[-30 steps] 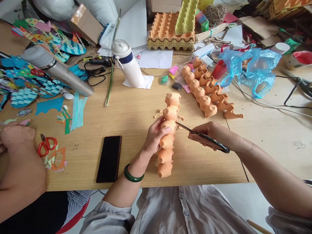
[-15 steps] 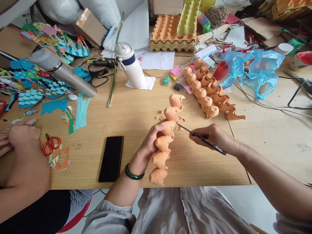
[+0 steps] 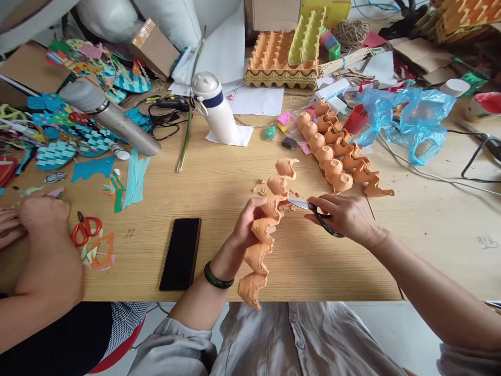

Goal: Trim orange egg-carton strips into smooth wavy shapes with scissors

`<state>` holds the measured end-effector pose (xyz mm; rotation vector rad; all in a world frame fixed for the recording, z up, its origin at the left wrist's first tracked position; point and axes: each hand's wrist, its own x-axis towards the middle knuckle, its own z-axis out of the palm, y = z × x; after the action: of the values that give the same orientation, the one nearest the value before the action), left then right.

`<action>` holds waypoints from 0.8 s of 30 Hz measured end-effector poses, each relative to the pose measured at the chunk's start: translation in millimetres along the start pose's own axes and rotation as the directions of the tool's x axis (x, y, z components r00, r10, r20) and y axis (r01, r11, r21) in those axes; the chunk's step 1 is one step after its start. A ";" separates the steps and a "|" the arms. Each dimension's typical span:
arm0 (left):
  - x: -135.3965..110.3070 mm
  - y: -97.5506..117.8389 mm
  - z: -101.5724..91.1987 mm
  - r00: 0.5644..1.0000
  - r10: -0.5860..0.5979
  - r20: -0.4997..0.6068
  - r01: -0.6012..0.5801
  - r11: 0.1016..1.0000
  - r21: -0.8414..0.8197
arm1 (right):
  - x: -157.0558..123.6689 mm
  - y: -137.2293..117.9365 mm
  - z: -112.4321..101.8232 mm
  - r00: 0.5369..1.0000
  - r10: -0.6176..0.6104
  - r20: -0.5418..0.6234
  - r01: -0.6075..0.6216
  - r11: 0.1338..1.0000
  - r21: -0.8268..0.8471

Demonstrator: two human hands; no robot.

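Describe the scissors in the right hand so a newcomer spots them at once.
Over the wooden table, find the orange egg-tray strip in the left hand. Just right of it, the right hand holds the scissors, blades toward the strip. Black handles set them apart from the red-handled pair beside another person's forearm.

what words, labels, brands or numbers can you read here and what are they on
"12", probably, then an unclear character: handwriting on the tabletop, left of the phone; the line above it is too small to read surely.
Marks at the tabletop's far right: too blurred to read.
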<state>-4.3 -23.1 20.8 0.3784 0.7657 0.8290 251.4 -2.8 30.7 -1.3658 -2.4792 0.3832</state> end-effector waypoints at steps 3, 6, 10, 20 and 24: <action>-0.9 -0.5 2.8 0.988 0.150 -0.035 -0.147 0.986 0.079 | -2.1 0.9 -10.3 0.974 0.048 0.221 -0.104 0.963 0.249; -2.5 -1.9 2.2 0.964 0.265 0.026 -0.264 0.944 0.195 | -3.8 1.4 -26.6 0.860 0.054 0.507 -0.333 0.813 0.477; -5.8 -2.0 0.9 0.949 0.301 0.091 -0.313 0.879 0.360 | -4.0 3.0 -42.6 0.794 0.073 0.604 -0.447 0.743 0.499; -6.9 -1.9 0.7 0.959 0.224 0.171 -0.279 0.848 0.451 | 1.9 1.9 -56.4 0.772 -0.009 0.636 -0.329 0.850 0.411; -9.1 0.1 1.9 0.970 0.187 0.159 -0.239 0.862 0.446 | 4.7 3.9 -59.2 0.775 -0.056 0.630 -0.261 0.879 0.400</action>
<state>-6.9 -30.2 26.4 0.9460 0.8252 0.8187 273.9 8.7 84.6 -1.3024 -2.5007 1.5940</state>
